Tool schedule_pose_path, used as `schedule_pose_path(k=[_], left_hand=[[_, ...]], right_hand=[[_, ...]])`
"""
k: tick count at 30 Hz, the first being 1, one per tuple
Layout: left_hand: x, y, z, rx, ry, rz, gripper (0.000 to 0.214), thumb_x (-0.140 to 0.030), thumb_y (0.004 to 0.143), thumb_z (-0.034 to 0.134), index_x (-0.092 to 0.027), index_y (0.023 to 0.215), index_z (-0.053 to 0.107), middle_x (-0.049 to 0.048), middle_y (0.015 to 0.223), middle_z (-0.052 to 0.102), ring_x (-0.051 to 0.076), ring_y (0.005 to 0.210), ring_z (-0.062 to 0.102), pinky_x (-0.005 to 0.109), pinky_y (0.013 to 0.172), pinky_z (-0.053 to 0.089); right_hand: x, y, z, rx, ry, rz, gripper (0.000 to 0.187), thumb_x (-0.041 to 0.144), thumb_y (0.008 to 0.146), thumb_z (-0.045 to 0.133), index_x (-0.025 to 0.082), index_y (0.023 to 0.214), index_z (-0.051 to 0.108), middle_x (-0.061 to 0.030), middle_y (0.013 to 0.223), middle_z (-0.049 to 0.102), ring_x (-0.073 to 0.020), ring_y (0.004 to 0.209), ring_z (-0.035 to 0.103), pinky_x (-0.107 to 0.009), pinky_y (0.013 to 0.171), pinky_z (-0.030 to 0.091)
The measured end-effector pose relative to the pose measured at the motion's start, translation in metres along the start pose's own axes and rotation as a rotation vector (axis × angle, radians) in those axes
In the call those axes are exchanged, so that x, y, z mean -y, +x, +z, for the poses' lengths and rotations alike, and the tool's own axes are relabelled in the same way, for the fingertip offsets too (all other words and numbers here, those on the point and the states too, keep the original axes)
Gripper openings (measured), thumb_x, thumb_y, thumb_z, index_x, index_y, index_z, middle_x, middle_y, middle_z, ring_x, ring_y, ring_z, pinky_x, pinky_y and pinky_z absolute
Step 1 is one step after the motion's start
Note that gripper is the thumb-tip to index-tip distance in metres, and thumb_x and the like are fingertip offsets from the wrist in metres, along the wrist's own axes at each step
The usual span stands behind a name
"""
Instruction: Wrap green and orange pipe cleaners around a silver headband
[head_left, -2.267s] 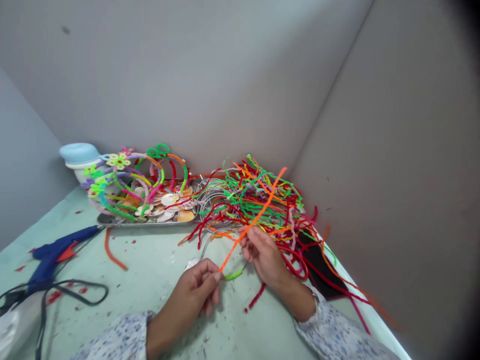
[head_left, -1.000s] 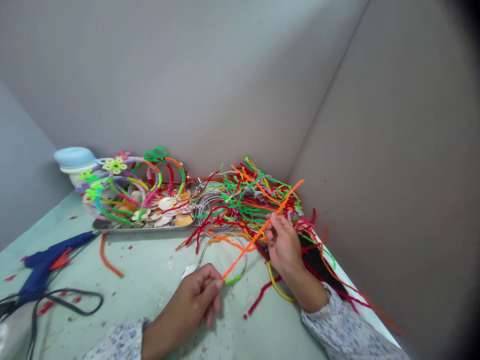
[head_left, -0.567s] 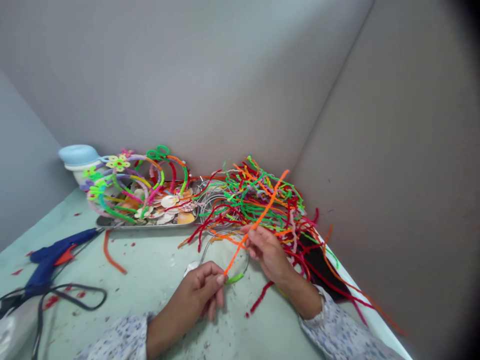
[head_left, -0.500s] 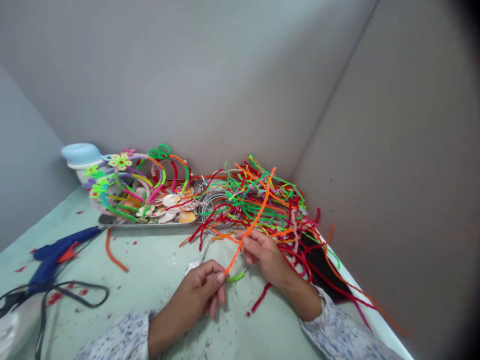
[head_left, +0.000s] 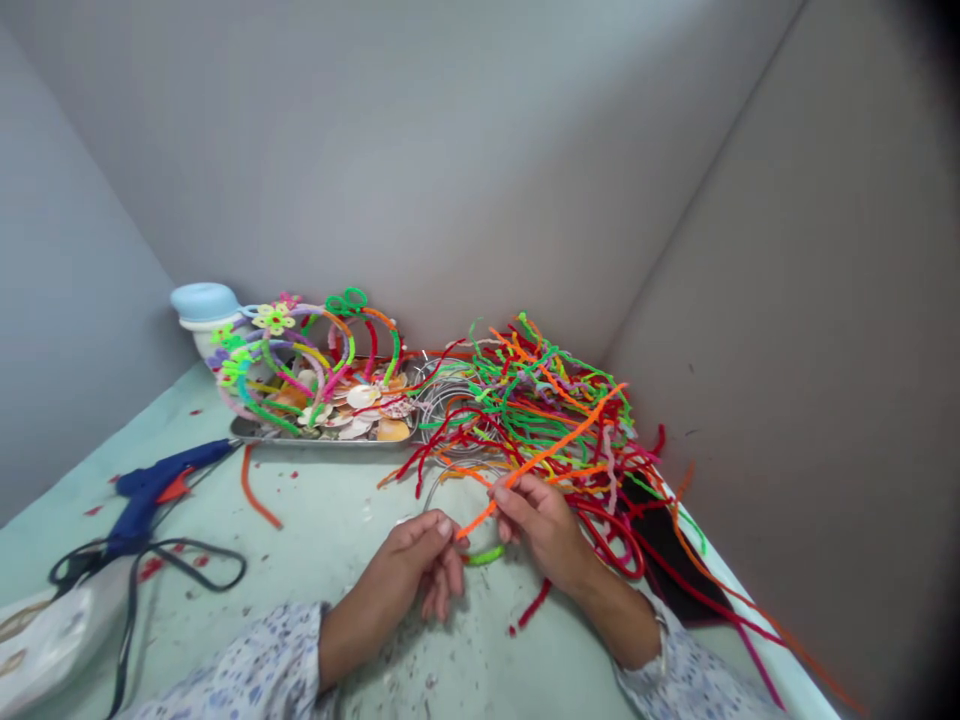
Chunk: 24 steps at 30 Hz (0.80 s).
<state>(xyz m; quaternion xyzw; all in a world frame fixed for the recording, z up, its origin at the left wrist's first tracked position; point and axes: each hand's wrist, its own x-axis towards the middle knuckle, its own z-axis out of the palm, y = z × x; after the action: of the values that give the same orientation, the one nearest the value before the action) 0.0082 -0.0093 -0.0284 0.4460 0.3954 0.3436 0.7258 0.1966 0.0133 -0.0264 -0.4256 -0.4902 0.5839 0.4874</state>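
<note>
My right hand [head_left: 547, 530] pinches a fuzzy orange pipe cleaner [head_left: 562, 443] between thumb and fingers, and its long free end slants up to the right. At the lower end of that pipe cleaner, my left hand [head_left: 416, 565] has its thumb and index finger closed, the other fingers curled loosely below. Between and behind both hands is a thin wire ring [head_left: 430, 493], part of it wrapped in bright green pipe cleaner [head_left: 486, 556]. My fingers cover some of the ring, so I cannot tell whether either hand grips it too.
Tangled pipe cleaners [head_left: 525, 400] lie beyond my right hand, beside coiled wire rings [head_left: 450, 385]. A metal tray [head_left: 337, 441] holds shells and decorated hoops [head_left: 307, 340]. Behind it stands a blue-lidded container [head_left: 206, 305]. A blue glue gun [head_left: 142, 490] with a black cord lies left.
The orange pipe cleaner has swung from steep to a flatter slant toward the right. My right hand has slid closer to its lower end. The whole view has shifted slightly.
</note>
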Motion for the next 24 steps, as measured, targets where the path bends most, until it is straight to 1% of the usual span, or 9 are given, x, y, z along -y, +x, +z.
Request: schedule_pose_path(k=[2,7,11,14,18,22,24], left_hand=[[-0.0008,-0.0007,-0.0001,0.002,0.006,-0.001,0.033,-0.046,0.09,0.05,-0.016,0.075,0.05,-0.0004,0.055,0.062,0.006,0.034,0.051,0.013,0.033,0.031],[-0.0043,-0.0026,0.0005,-0.006,0.106,-0.017,0.027,-0.04,0.086,0.056,-0.016,0.077,0.051,-0.0023,0.054,0.061,0.004,0.035,0.048,0.013,0.034,0.03],[-0.0054,-0.0032,0.0011,-0.011,0.113,-0.015,0.024,-0.039,0.085,0.056,-0.016,0.077,0.051,-0.0033,0.054,0.06,0.004,0.035,0.047,0.013,0.035,0.03],[-0.0054,-0.0033,0.0011,-0.009,0.117,-0.014,0.023,-0.038,0.085,0.056,-0.016,0.078,0.051,-0.0032,0.054,0.06,0.005,0.036,0.048,0.013,0.036,0.03],[-0.0051,-0.004,0.001,-0.026,0.157,0.006,0.022,-0.037,0.085,0.056,-0.016,0.078,0.051,-0.0039,0.054,0.059,0.004,0.035,0.046,0.014,0.036,0.028],[-0.0054,-0.006,0.0014,-0.029,0.178,0.019,0.023,-0.038,0.085,0.057,-0.016,0.08,0.053,-0.0047,0.054,0.058,0.004,0.035,0.044,0.014,0.037,0.028],[-0.0056,-0.0066,0.0015,-0.016,0.175,0.029,0.027,-0.041,0.088,0.055,-0.016,0.078,0.053,-0.0038,0.054,0.058,0.004,0.036,0.045,0.014,0.037,0.029]], right_hand=[[0.0005,-0.0001,0.0004,0.004,-0.008,-0.003,0.031,0.046,0.08,0.068,0.016,0.077,0.06,0.0042,0.051,0.057,-0.0082,0.045,0.048,-0.02,0.047,0.037],[0.001,-0.001,0.0012,0.025,-0.017,-0.029,0.028,0.044,0.081,0.066,0.016,0.082,0.061,0.0044,0.053,0.057,-0.0086,0.046,0.049,-0.021,0.047,0.036],[0.0012,-0.0035,0.0039,0.12,-0.062,-0.033,0.029,0.044,0.081,0.066,0.016,0.087,0.063,0.0034,0.057,0.058,-0.0097,0.05,0.051,-0.022,0.051,0.039],[0.0001,-0.0045,0.006,0.171,-0.124,-0.042,0.028,0.042,0.079,0.068,0.015,0.084,0.064,0.0033,0.058,0.057,-0.0101,0.051,0.051,-0.023,0.052,0.039],[-0.0036,-0.0037,0.0056,0.171,-0.158,-0.048,0.027,0.041,0.081,0.066,0.015,0.076,0.063,0.0029,0.058,0.056,-0.0096,0.049,0.05,-0.023,0.05,0.038],[-0.0049,-0.0028,0.004,0.165,-0.135,-0.007,0.029,0.043,0.082,0.066,0.015,0.075,0.062,0.002,0.061,0.059,-0.0093,0.049,0.051,-0.023,0.051,0.039],[-0.004,-0.0024,0.0038,0.153,-0.122,0.002,0.03,0.044,0.081,0.066,0.015,0.074,0.061,0.002,0.061,0.059,-0.0092,0.049,0.051,-0.023,0.05,0.039]])
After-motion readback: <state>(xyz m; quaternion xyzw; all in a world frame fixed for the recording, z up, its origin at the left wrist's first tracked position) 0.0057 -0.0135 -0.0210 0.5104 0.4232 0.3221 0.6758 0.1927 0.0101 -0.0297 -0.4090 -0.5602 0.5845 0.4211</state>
